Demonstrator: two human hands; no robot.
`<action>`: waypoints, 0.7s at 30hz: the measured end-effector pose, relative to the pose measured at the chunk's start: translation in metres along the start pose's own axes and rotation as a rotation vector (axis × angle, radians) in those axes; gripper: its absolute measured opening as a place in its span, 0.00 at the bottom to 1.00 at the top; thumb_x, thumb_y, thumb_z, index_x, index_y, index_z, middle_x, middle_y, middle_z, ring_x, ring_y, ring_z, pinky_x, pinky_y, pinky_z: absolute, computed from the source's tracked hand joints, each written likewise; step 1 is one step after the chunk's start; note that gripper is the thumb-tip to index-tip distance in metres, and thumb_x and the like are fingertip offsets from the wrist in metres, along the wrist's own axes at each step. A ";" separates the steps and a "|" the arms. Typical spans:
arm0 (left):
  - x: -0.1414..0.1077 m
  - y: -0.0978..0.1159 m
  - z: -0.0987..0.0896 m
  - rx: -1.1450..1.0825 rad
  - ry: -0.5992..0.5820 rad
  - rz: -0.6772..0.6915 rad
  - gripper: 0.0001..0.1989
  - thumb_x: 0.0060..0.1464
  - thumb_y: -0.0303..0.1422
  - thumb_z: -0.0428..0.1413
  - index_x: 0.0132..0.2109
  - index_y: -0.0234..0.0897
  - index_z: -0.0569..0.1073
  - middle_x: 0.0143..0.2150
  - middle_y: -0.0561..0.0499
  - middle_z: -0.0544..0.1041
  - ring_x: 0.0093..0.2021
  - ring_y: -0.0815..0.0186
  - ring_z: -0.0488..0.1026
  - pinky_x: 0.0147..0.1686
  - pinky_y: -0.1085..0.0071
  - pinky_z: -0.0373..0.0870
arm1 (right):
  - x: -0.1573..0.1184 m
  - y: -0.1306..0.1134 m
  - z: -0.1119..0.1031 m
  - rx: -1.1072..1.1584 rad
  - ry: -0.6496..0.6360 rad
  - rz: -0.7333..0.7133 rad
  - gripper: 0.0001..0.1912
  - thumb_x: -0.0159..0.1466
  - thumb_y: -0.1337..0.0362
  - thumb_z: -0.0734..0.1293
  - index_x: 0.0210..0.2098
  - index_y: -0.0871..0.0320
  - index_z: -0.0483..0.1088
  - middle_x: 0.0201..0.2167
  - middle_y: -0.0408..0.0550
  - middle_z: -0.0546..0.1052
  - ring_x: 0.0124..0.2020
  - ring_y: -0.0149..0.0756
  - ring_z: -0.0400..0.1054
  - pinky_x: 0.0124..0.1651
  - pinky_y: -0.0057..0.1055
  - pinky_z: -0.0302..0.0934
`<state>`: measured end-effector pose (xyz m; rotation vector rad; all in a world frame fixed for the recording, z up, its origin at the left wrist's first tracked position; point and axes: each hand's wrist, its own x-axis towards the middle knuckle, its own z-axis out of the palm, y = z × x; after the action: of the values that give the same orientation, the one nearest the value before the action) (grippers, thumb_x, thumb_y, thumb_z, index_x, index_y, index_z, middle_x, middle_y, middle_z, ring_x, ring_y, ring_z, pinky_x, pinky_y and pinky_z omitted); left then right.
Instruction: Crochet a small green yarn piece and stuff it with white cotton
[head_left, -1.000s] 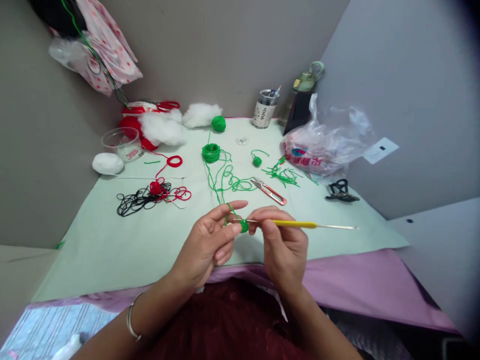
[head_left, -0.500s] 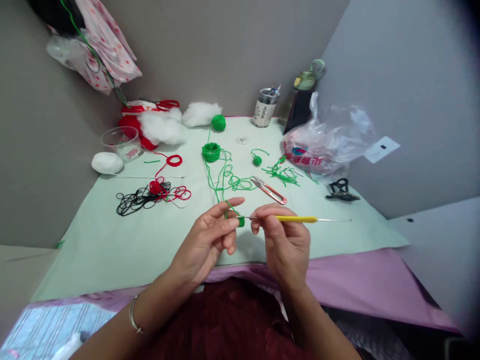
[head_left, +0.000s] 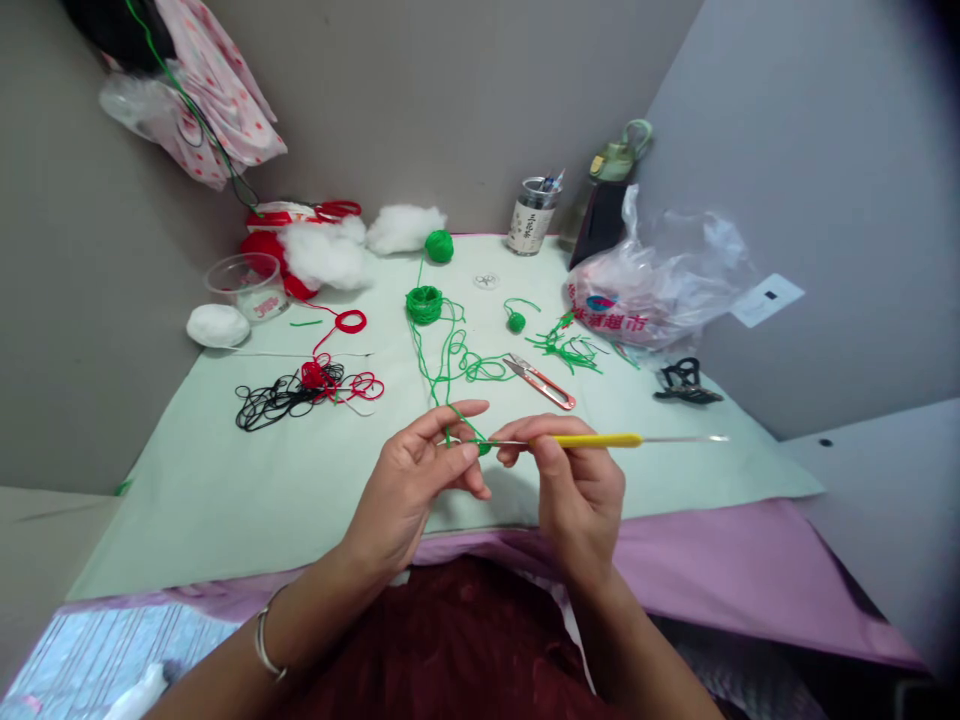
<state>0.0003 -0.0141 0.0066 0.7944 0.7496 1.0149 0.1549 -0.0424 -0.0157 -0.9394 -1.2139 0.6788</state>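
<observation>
Your right hand [head_left: 577, 480] is wrapped around the yellow grip of a crochet hook [head_left: 598, 440], thumb and fingers together on it, while your left hand [head_left: 424, 460] pinches a small green crocheted piece [head_left: 484, 449] that is mostly hidden by the thumb. That piece lies directly left of your right fingertips, in line with the hook, whose long axis runs nearly level from side to side in front of you: one metal end reaches left to the piece, the other points right, away from both hands. Your left hand is the nearer, touching the piece; your right is just beside it. Whether the tip sits inside a stitch is too small to tell. Counting what lies about you: one hook, one piece in your fingers, one solid green yarn ball [head_left: 439, 246], one hollow green yarn coil [head_left: 424, 305], one little green crocheted ball [head_left: 516, 323] with its tail, one pair of thread snips [head_left: 541, 382], one red yarn ring [head_left: 351, 321], one white ball [head_left: 217, 326], two clumps of white stuffing [head_left: 406, 228] and one black claw clip [head_left: 684, 382]. Green clippings [head_left: 570, 350] lie too jumbled for you to count.
</observation>
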 end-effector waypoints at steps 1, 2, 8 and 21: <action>0.000 -0.001 0.000 0.020 0.003 0.021 0.16 0.55 0.30 0.69 0.52 0.40 0.84 0.35 0.56 0.73 0.27 0.74 0.74 0.31 0.74 0.78 | -0.001 -0.002 0.000 -0.076 -0.012 -0.057 0.10 0.74 0.68 0.63 0.45 0.53 0.78 0.37 0.45 0.82 0.35 0.33 0.76 0.39 0.33 0.73; 0.000 -0.003 -0.001 0.042 0.009 0.045 0.17 0.55 0.30 0.68 0.52 0.40 0.83 0.35 0.56 0.73 0.27 0.74 0.75 0.32 0.73 0.79 | -0.002 -0.002 0.000 -0.157 -0.032 -0.128 0.11 0.74 0.70 0.63 0.46 0.52 0.77 0.38 0.46 0.82 0.36 0.34 0.76 0.40 0.34 0.73; 0.001 -0.008 -0.001 0.035 0.063 0.061 0.25 0.52 0.29 0.71 0.58 0.40 0.80 0.34 0.57 0.75 0.25 0.76 0.71 0.27 0.79 0.74 | -0.012 0.009 0.004 -0.625 -0.078 -0.577 0.17 0.70 0.72 0.67 0.55 0.51 0.76 0.43 0.53 0.83 0.43 0.41 0.79 0.41 0.37 0.75; 0.005 0.007 0.000 -0.135 0.027 -0.106 0.21 0.50 0.28 0.71 0.53 0.36 0.82 0.30 0.59 0.71 0.17 0.84 0.51 0.15 0.84 0.52 | 0.001 0.001 0.007 -0.043 0.066 -0.022 0.09 0.73 0.65 0.66 0.40 0.54 0.79 0.32 0.45 0.78 0.32 0.35 0.72 0.36 0.34 0.69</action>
<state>-0.0014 -0.0072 0.0119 0.6197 0.7305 0.9718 0.1485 -0.0395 -0.0156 -0.9757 -1.1826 0.6017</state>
